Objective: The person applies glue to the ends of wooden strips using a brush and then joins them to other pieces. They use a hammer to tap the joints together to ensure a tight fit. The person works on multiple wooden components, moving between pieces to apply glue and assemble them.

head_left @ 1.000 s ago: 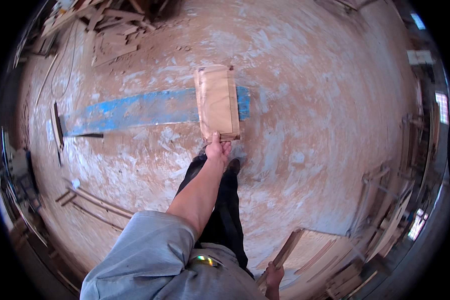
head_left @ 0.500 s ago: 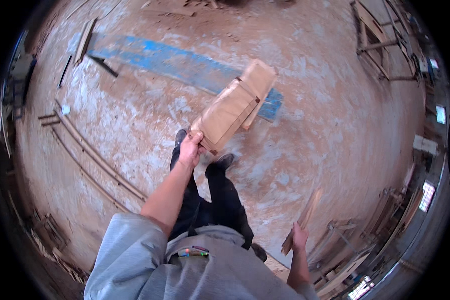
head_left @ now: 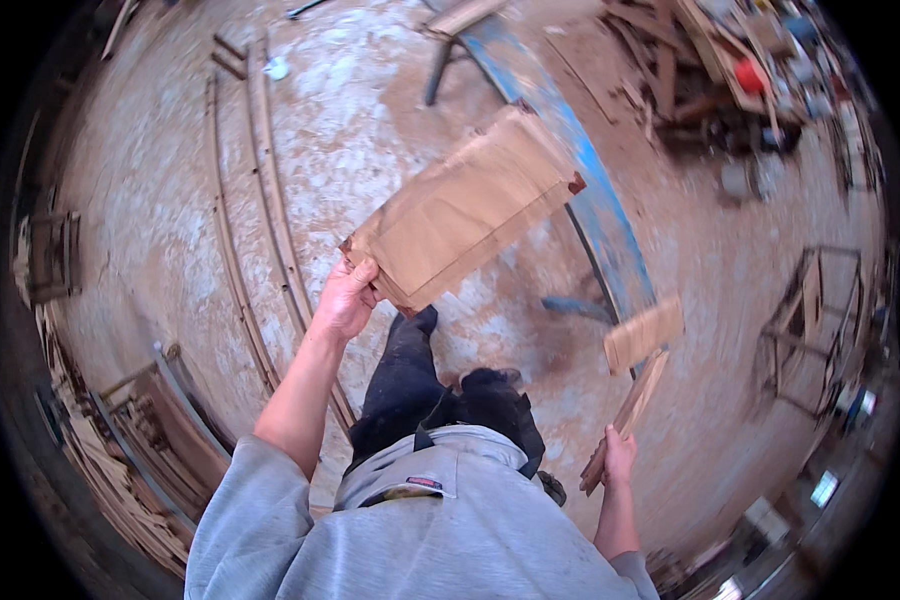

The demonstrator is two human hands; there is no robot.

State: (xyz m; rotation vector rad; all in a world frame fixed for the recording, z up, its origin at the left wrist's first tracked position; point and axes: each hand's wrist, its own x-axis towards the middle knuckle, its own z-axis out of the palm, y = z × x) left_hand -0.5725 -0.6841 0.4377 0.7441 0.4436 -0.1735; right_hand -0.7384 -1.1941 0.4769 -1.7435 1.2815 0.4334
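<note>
My left hand [head_left: 350,296] grips the near corner of a flat tan rectangular piece [head_left: 470,215], with the thumb on top. It looks like cardboard or folded brown paper, with a creased line along one side and darker corners; I cannot tell which. It is held up over the floor, in front of my legs. Lower on the right, my right hand [head_left: 620,457] is closed round a narrow wooden strip [head_left: 638,395]. The strip's upper end is close to a smaller tan block [head_left: 645,333] at the near end of a worn blue bench [head_left: 602,215].
Long wooden poles [head_left: 268,180] lie on the dusty floor to the left. Stacked boards [head_left: 120,470] fill the lower left. Scrap wood [head_left: 670,60] is heaped at the far right, near a bucket [head_left: 745,180]. A wooden frame [head_left: 810,330] stands on the right.
My view has swung left, so the blue bench appears farther right and steeper. The tan piece is now apart from the smaller block in view. Both hands keep their hold.
</note>
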